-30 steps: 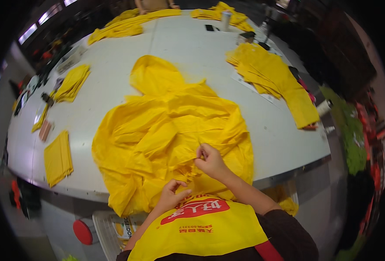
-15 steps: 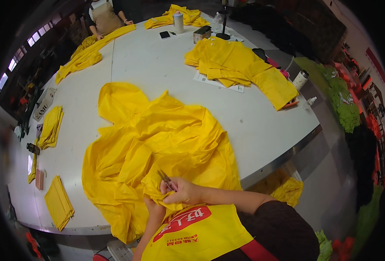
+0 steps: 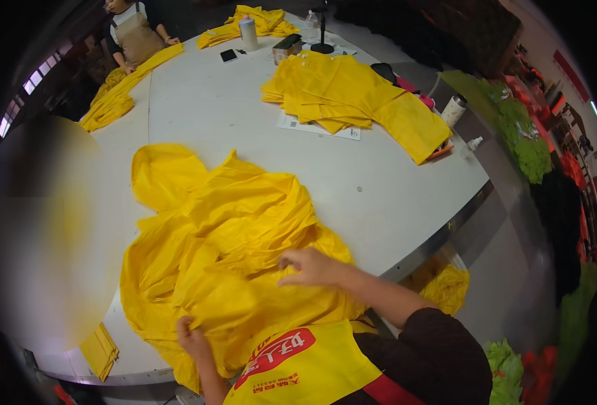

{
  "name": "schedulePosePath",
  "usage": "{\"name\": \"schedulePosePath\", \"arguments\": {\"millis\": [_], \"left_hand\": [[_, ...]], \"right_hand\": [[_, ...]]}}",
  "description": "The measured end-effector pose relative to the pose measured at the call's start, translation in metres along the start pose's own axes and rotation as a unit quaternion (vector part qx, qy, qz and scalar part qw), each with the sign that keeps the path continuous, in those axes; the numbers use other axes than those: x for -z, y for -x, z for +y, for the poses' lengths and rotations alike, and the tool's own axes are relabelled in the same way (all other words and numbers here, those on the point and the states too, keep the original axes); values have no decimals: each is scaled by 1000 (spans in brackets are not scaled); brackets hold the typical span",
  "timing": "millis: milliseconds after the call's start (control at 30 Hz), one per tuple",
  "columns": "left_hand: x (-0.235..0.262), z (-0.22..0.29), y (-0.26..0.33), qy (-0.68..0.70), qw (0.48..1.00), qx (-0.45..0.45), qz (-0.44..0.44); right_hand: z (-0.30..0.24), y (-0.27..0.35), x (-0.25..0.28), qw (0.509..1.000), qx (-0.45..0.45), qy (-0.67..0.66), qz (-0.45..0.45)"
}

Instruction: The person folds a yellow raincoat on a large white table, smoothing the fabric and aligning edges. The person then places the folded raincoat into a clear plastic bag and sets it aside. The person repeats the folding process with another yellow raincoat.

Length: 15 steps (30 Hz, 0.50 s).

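Observation:
A large crumpled yellow sheet-like garment or cloth [image 3: 238,209] lies spread at the table's near side, its near part smeared by motion. At its near left edge is my left hand [image 3: 194,341], fingers apart against the fabric with no clear grip on it. My right hand [image 3: 306,267] hovers over the right part of the cloth. Its thumb and forefinger stand apart while the other fingers curl inward. Whatever the curled fingers may hold is hidden, and no tool shows.
On the white table [image 3: 406,202], a stack of yellow pieces [image 3: 339,88] lies at the far right, near a tumbler [image 3: 454,109]. A cup [image 3: 247,34] and phone [image 3: 228,56] stand farther back. Another person [image 3: 136,37] handles yellow cloth at far left. A blurred patch covers the left side.
My hands have moved apart, the left to the left and down, the right up and rightward. The small snips seen in my right hand no longer show. The bunched cloth has spread out.

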<state>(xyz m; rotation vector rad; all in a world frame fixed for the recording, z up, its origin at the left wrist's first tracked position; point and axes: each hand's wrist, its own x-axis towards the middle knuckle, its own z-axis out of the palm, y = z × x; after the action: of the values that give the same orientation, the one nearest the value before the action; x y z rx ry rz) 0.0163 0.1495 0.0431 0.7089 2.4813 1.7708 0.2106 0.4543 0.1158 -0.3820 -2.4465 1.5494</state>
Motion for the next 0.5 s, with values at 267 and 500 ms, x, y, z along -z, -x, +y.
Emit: {"name": "schedulePosePath", "arguments": {"millis": [267,500], "left_hand": [[105,-39,0,304,886,301,180],[110,-65,33,318,840,395,194]], "right_hand": [[148,18,90,941,-212,61,257],[198,-73,177,909,-136,215,330]]}}
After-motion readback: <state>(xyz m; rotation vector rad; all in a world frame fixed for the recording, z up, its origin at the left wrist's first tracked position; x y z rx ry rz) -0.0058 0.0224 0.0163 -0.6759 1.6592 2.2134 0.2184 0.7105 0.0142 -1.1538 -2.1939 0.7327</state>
